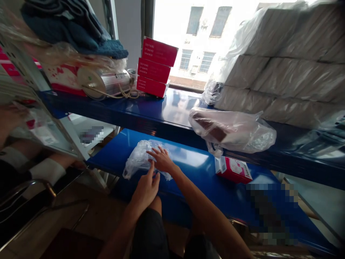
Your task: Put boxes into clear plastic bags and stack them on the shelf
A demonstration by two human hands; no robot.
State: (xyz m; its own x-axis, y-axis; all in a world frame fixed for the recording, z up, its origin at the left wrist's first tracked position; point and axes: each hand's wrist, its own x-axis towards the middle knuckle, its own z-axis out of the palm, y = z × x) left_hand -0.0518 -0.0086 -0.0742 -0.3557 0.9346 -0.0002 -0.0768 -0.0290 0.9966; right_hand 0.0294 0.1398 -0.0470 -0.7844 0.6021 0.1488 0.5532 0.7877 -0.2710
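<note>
A crumpled clear plastic bag (138, 158) lies on the lower blue shelf (194, 169). My right hand (162, 159) rests flat on top of the bag with its fingers spread. My left hand (147, 189) reaches up at the bag's near edge, index finger raised and touching the plastic. I cannot tell what is inside the bag.
A red and white small box (234, 169) lies on the lower shelf to the right. On the upper blue shelf (161, 111) sit a plastic-wrapped brown item (229, 130), three stacked red boxes (155, 67), a silver cylinder with cord (104, 82), folded blue cloth (72, 28) and wrapped white packs (291, 61).
</note>
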